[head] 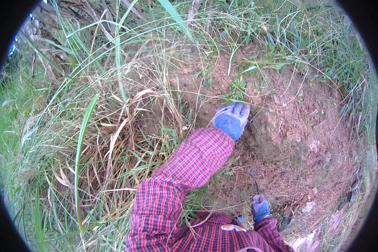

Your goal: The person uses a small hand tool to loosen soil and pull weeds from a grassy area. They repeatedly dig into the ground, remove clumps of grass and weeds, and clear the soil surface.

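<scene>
My left hand (232, 118), in a blue and pale grey work glove, reaches out to the earth bank. Its fingertips are at the foot of a small green weed tuft (237, 88); whether they grip any stems is hidden by the back of the hand. Lower down, near my body, my right hand (260, 206) wears a matching glove and is closed around a tool. From that fist rises a thin, dark, curved blade (256, 182), apparently a sickle's; its handle is hidden in the glove. Red and black checked sleeves (189, 163) cover both arms.
Bare reddish soil (302, 126) slopes to the right of my left hand. Dry and green grass clumps (113, 157) crowd the left side, with a tall green blade (83, 145) standing close. Dense grass (286, 28) lines the top. Pale stones or lumps (308, 208) lie at lower right.
</scene>
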`<state>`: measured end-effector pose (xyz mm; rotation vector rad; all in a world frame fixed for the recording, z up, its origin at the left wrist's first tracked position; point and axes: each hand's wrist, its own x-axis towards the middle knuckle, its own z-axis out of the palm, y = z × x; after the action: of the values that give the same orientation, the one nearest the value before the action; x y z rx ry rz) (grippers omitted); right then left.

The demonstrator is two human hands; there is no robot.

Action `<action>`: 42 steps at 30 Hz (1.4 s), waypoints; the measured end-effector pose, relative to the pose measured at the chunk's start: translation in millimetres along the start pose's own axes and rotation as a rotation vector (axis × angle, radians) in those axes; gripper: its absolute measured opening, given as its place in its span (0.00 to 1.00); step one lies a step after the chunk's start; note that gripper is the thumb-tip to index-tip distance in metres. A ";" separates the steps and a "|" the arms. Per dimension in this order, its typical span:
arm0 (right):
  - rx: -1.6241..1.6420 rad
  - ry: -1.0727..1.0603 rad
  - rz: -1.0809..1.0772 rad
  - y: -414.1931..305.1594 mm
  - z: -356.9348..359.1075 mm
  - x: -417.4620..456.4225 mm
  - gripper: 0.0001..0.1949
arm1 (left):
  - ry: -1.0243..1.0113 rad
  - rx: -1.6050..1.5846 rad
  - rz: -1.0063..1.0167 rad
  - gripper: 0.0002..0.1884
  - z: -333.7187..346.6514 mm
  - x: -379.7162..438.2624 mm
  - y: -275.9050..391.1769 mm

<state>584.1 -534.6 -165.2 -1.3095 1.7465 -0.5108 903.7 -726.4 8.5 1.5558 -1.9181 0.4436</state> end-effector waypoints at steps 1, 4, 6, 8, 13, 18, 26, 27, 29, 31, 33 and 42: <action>-0.003 -0.027 0.007 -2.9 3.9 -3.4 0.08 | 0.004 0.110 0.049 0.30 -8.4 20.1 -17.2; -0.039 -0.056 -0.013 -10.2 11.5 -9.9 0.09 | -0.370 0.417 0.042 0.38 -29.2 53.8 -90.8; 0.007 -0.056 -0.032 -16.0 17.2 -9.1 0.09 | -0.573 0.757 0.018 0.31 -54.7 60.5 -156.5; 0.085 -0.075 0.036 -20.6 20.4 -8.8 0.09 | -0.637 0.866 -0.222 0.27 -101.8 56.1 -223.7; -0.022 -0.055 -0.106 -19.6 19.7 -10.2 0.08 | -0.510 0.951 -0.997 0.24 -270.5 -41.6 -332.1; -0.055 -0.088 -0.123 -2.8 24.5 0.8 0.09 | -0.450 0.997 -1.477 0.34 -299.7 -257.1 -326.5; -0.161 -0.111 -0.118 30.3 41.9 14.2 0.11 | -0.571 1.058 -1.501 0.26 -264.3 -329.8 -302.1; -0.124 -0.131 -0.099 29.7 41.5 14.0 0.11 | -0.570 1.038 -1.478 0.25 -275.3 -306.8 -298.3; -0.031 -0.114 -0.171 24.2 37.6 10.8 0.08 | -0.587 1.051 -1.353 0.29 -294.4 -257.7 -284.5; 0.130 -0.159 -0.104 14.5 31.0 4.9 0.07 | -0.499 1.070 -1.195 0.32 -307.0 -215.9 -262.6; 0.225 -0.241 0.011 4.9 23.5 -3.3 0.07 | -0.508 1.020 -1.079 0.34 -309.0 -186.8 -233.0; 0.304 -0.303 -0.227 21.0 13.2 -2.8 0.06 | -1.018 0.488 -0.300 0.29 -312.4 -132.6 -18.2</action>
<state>583.4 -522.2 -186.9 -1.2951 1.2275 -0.6411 1015.3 -440.5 154.5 2.7053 -2.2936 -0.0718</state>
